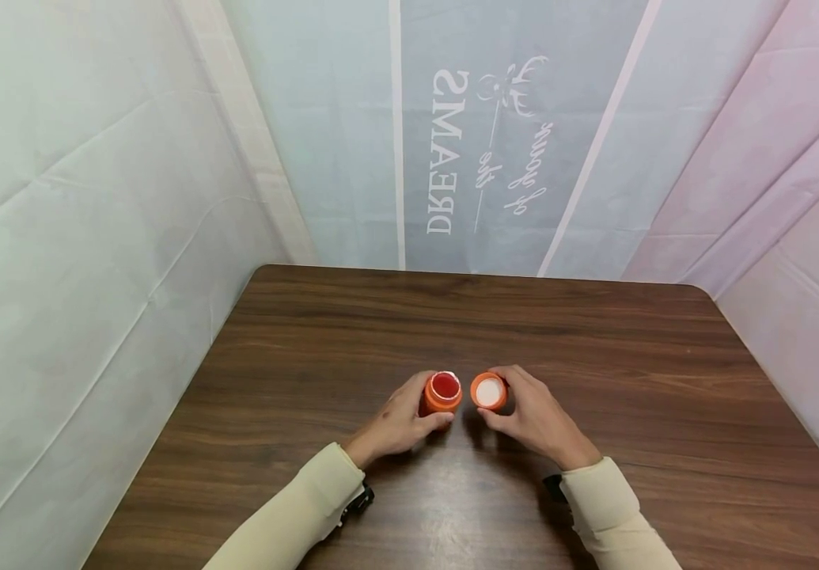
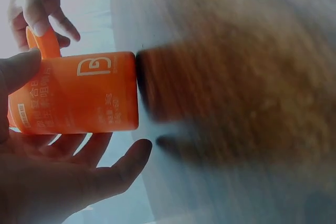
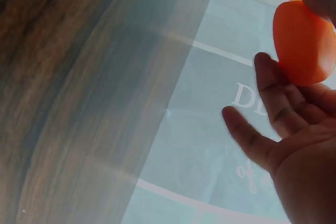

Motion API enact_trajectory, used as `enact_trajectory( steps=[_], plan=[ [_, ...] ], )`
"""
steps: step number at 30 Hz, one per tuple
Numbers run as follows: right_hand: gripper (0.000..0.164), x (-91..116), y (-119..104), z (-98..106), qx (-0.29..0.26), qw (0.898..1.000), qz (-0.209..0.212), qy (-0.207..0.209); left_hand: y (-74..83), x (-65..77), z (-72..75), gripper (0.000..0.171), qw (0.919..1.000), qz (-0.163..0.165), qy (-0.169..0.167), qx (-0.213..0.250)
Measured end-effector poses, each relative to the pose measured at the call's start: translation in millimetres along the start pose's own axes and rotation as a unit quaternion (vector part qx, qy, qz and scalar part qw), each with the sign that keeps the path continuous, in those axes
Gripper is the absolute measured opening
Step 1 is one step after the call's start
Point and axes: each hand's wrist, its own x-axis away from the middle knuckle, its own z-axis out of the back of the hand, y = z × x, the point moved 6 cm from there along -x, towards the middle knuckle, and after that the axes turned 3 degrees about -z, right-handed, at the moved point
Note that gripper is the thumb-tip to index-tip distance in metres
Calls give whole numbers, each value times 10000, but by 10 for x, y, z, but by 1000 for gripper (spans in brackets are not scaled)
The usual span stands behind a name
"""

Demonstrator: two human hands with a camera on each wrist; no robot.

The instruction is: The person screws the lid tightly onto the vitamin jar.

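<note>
An orange bottle (image 1: 443, 404), its mouth uncovered and the inside showing red, is upright near the middle of the table. My left hand (image 1: 396, 418) grips it from the left, thumb on the near side and fingers round the far side. Pale printed lettering shows on the bottle's wall (image 2: 105, 95) in the left wrist view, and its base is at or just above the tabletop. Just right of it, my right hand (image 1: 539, 416) pinches an orange cap (image 1: 490, 392) between thumb and fingers, its white inside facing up. In the right wrist view the cap's smooth outside (image 3: 299, 45) shows, apart from the bottle.
The dark wood-grain table (image 1: 352, 317) reflects the bottle. Behind it hangs a grey-blue cloth (image 1: 352, 158) with mirrored white lettering. Pale sheeting (image 1: 96, 198) stands along the left side, and more covers the right (image 1: 808, 237).
</note>
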Motion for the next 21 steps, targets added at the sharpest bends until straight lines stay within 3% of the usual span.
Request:
enact_trajectory(
  steps=[5,21],
  plan=[
    [55,2,-54,22,-47,9990,402,169,2,-1,23,59,9995,-86,103,-289],
    [56,-8,-120,26,-198,9994,285,-57,10,-25,35,56,9988,-21,168,-456]
  ],
)
